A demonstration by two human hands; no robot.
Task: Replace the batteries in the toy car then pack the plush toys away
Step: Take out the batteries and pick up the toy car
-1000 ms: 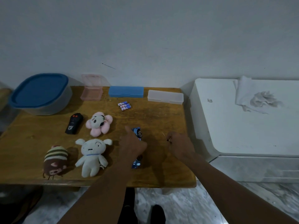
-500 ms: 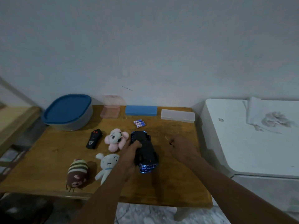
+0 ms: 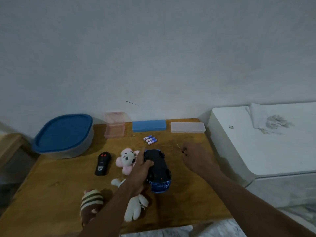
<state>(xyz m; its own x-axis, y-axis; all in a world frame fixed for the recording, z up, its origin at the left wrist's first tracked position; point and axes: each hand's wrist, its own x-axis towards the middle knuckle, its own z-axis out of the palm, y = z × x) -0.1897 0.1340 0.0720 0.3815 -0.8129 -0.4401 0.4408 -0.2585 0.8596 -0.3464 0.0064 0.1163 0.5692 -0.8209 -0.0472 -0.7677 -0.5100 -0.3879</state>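
We grip the car (image 3: 158,165) with our left hand (image 3: 140,170), which clamps its left flank with fingers curled over the black underside. The car lies belly up, blue body down, its long axis running from far to near and slanting slightly right toward us. We cannot tell whether it rests on the table (image 3: 51,185) or is just lifted. Just right of the car and apart from it, our right hand (image 3: 195,158) is curled and pinches a thin tool (image 3: 182,151), which we take for a small screwdriver. The underside's right flank is open to that hand, so we judge the next move is to carry the tool leftward onto the battery cover, which we cannot make out in the dark plastic. Far left of the car sits the tub (image 3: 63,134), with its lid on. Nearer the car are the striped plush (image 3: 91,202), the remote (image 3: 102,163), the pink plush (image 3: 126,159) just beside our left hand, and the white plush (image 3: 135,207), partly under our forearm. Beyond the car lie the batteries (image 3: 150,140), and behind them, along the wall (image 3: 153,65), the pink box (image 3: 114,130), blue case (image 3: 148,126) and clear case (image 3: 187,127). Well right of the car stands a white appliance (image 3: 256,151) with a cloth (image 3: 259,117) on it. The room is dim.
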